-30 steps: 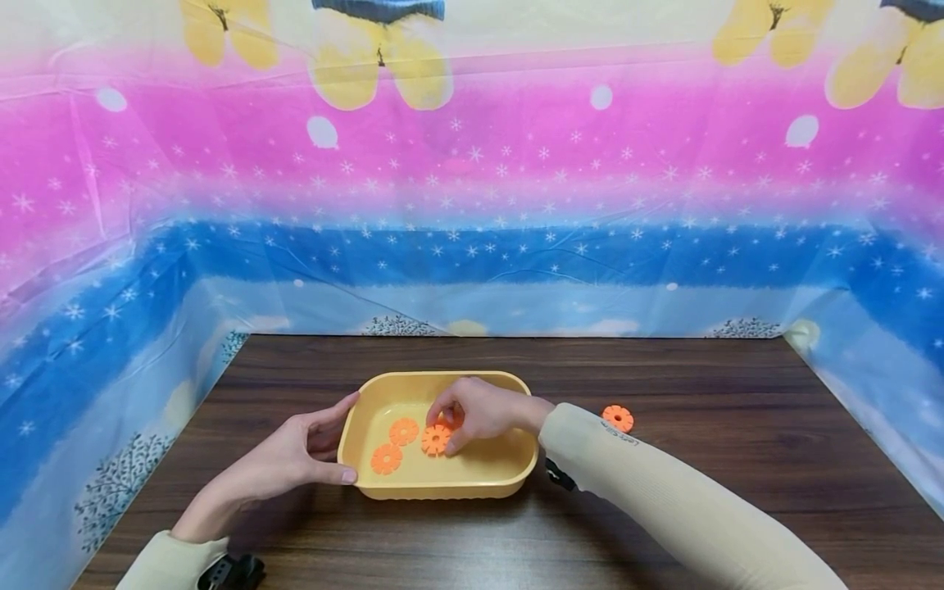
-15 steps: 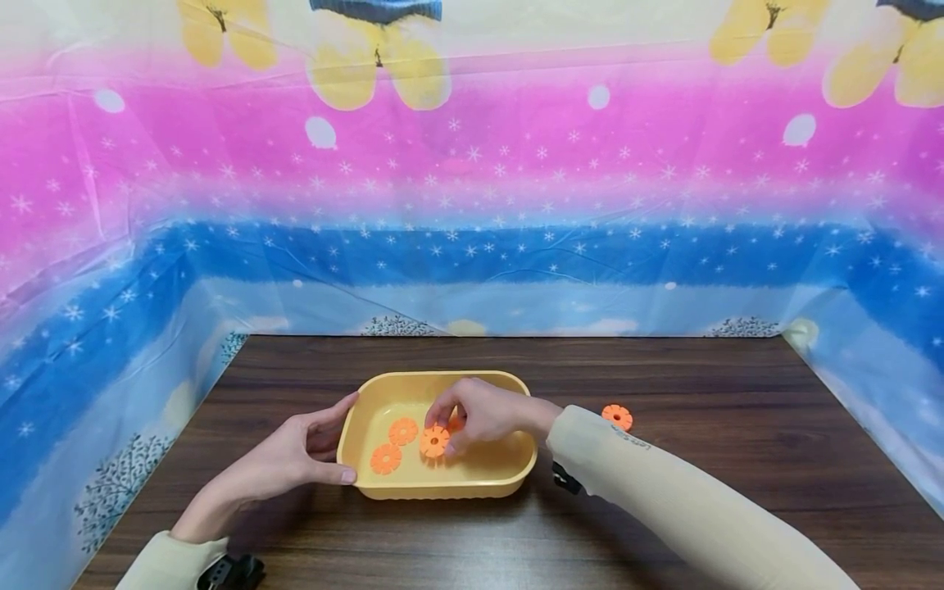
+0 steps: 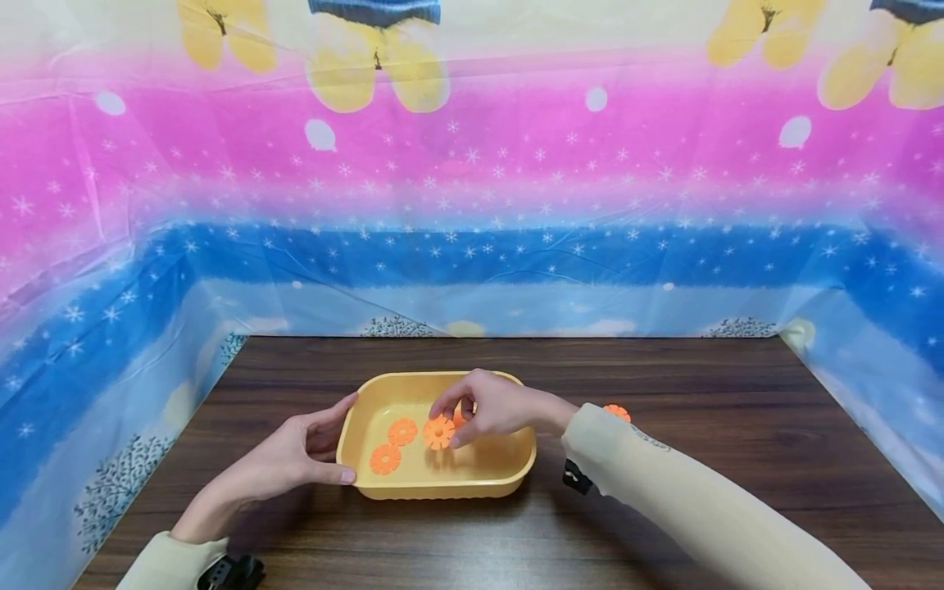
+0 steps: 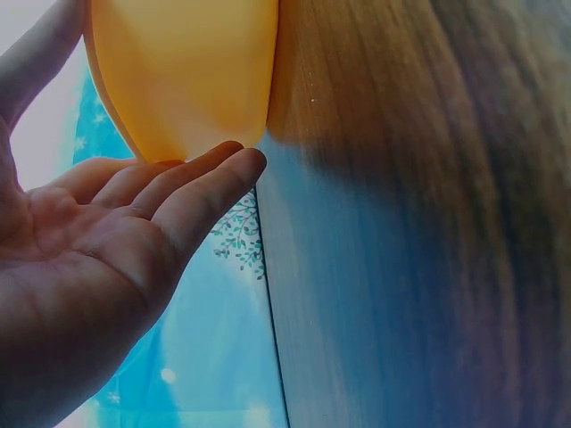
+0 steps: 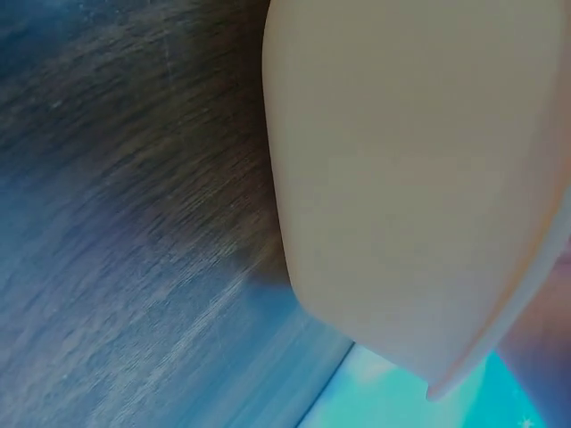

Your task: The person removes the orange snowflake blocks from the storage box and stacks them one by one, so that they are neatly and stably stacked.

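Note:
In the head view, my right hand [image 3: 497,403] is over the inside of the yellow plastic basin [image 3: 472,490] and pinches an orange notched building disc [image 3: 438,432] by its edge. More orange shows behind those fingers, partly hidden. Two similar discs [image 3: 385,459] lie on the basin floor to the left. My left hand [image 3: 291,455] touches the basin's left end, thumb at the front corner and fingers toward the back. Its fingers [image 4: 201,192] look nearly straight against the basin wall in the left wrist view. The right wrist view shows the basin's outer wall [image 5: 410,178], which hides most of that hand.
Another orange disc [image 3: 617,411] lies on the dark wooden table [image 3: 664,369] right of the basin, partly covered by the right sleeve [image 3: 664,483]. A printed cloth [image 3: 472,205] hangs around the table's back and sides.
My right hand has risen slightly and shifted a little right with the disc. The right sleeve now covers more of the disc on the table. My left hand and the basin have stayed put.

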Demonstrator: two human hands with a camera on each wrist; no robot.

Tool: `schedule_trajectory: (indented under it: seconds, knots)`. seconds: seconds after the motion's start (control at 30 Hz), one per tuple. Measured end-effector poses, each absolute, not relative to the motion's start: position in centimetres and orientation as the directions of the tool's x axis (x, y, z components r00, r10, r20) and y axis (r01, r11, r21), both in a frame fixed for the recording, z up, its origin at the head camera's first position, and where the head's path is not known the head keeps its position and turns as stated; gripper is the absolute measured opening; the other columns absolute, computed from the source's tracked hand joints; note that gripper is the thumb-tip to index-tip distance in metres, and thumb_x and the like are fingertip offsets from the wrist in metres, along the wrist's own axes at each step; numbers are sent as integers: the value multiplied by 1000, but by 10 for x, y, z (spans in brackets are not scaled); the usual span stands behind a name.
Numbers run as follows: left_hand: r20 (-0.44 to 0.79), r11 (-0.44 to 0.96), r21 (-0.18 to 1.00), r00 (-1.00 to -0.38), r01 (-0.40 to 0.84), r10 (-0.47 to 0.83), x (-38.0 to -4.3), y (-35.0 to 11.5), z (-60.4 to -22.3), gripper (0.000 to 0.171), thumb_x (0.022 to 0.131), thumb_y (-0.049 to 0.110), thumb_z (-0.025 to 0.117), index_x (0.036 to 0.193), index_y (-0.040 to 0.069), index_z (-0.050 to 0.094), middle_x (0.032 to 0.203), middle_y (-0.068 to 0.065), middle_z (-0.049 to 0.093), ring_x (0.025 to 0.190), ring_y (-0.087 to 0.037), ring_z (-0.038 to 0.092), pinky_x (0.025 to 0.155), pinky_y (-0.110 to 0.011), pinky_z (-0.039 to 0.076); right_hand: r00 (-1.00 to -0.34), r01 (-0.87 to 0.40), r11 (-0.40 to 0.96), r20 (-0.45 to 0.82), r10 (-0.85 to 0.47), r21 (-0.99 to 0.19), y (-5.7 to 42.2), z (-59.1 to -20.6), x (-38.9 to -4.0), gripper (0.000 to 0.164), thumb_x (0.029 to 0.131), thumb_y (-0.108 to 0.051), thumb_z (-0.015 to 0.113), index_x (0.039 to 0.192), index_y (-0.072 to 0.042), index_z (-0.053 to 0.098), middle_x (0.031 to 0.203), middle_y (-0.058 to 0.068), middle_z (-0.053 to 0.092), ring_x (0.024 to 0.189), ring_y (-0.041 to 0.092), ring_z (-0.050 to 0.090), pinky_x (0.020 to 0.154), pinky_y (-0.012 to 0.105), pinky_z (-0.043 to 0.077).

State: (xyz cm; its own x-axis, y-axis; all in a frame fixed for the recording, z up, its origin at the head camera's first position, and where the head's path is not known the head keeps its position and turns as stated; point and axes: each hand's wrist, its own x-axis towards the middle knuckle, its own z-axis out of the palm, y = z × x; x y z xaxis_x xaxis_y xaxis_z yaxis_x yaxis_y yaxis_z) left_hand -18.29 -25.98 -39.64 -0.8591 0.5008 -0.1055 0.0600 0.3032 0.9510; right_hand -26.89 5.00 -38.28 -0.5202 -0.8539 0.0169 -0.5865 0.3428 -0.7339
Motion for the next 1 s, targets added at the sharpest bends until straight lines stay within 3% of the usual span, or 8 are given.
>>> schedule_trajectory:
  seconds: [0.2, 0.33, 0.43, 0.57, 0.77, 1.0]
  knots:
    - [-97, 297, 953, -859, 66, 503, -183, -260, -397, 96, 77, 8, 75, 150, 16, 13, 148, -17, 24, 126, -35, 38, 91, -34, 45, -510, -573, 298, 47, -859, -763, 57, -377, -267, 36, 74, -13, 78, 109, -14, 68, 88, 1, 63, 60, 21, 47, 52, 21, 39]
    - [-98, 293, 954, -857, 64, 507, -183, -260, -397, 96, 77, 8, 75, 150, 15, 12, 148, -17, 23, 126, -35, 38, 90, -34, 46, -515, -531, 271, 52, -856, -803, 63, -375, -266, 37, 75, -13, 78, 110, -14, 67, 71, 4, 56, 56, 16, 43, 50, 21, 37]
    - [-98, 288, 956, -855, 61, 509, -183, -260, -397, 96, 77, 8, 75, 150, 16, 12, 148, -18, 24, 125, -36, 39, 89, -34, 47, -529, -501, 264, 50, -847, -824, 67, -374, -265, 38, 74, -13, 78, 111, -14, 67, 69, 4, 55, 58, 14, 44, 51, 21, 37]
    - [-92, 290, 954, -854, 71, 512, -183, -260, -398, 96, 78, 8, 75, 150, 15, 12, 147, -18, 25, 125, -35, 39, 90, -34, 46, -543, -478, 253, 57, -838, -841, 74, -373, -264, 38, 75, -14, 78, 111, -14, 67, 78, 3, 59, 62, 16, 45, 52, 22, 37]
    - [-86, 302, 949, -853, 86, 515, -184, -260, -399, 95, 78, 9, 75, 150, 14, 12, 149, -16, 22, 126, -34, 37, 92, -34, 45, -571, -434, 253, 47, -820, -865, 88, -369, -264, 38, 75, -16, 78, 111, -17, 67, 77, 9, 57, 64, 20, 45, 54, 24, 40]
    - [-102, 305, 950, -857, 67, 505, -184, -261, -399, 95, 78, 9, 75, 150, 16, 12, 148, -17, 24, 124, -35, 40, 90, -34, 46, -603, -432, 271, 52, -796, -860, 105, -363, -264, 42, 74, -19, 79, 114, -14, 66, 95, 13, 59, 70, 22, 51, 59, 28, 46]
